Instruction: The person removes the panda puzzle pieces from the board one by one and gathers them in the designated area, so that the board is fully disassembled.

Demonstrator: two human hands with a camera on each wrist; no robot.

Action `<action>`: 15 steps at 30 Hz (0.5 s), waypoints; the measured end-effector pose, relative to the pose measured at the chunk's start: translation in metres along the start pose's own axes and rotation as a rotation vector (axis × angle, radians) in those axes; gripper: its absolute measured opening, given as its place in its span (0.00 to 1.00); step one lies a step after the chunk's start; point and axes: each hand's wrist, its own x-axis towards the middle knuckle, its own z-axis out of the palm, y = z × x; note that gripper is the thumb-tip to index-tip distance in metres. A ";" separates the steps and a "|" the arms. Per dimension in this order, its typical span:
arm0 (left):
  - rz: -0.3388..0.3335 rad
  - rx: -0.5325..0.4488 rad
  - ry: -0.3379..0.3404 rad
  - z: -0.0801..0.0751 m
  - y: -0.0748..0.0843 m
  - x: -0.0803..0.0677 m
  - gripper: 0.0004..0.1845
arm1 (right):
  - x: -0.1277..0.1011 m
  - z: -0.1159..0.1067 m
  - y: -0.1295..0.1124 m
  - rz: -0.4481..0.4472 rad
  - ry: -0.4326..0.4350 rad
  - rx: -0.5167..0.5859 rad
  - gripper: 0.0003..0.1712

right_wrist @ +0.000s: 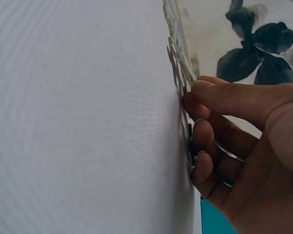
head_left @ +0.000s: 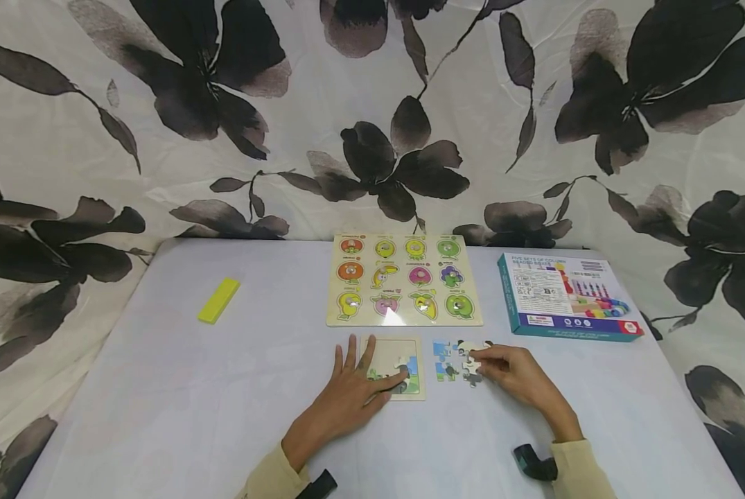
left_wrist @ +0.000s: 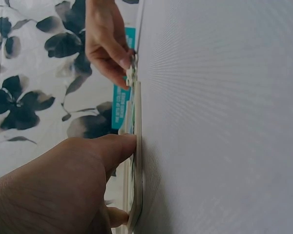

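Left hand [head_left: 353, 391] laid flat, fingers straight, on jigsaw tray [head_left: 394, 366]. Loose puzzle piece [head_left: 471, 364] pinched by right hand [head_left: 514, 374], at tray's 3 o'clock.

Open tabletop [head_left: 222, 409] is lying to the left of the left hand [head_left: 353, 391], with only a yellow block [head_left: 219, 300] sitting well apart near the left edge. Ahead, the fruit peg board [head_left: 403, 280] is blocking the way just beyond the small puzzle tray [head_left: 417, 389]. The blue box [head_left: 562, 296] is crowding the far right side, near the loose pieces [head_left: 456, 360]
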 end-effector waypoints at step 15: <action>0.006 0.005 -0.001 0.000 0.000 0.000 0.21 | 0.002 -0.001 0.000 0.021 -0.011 -0.032 0.16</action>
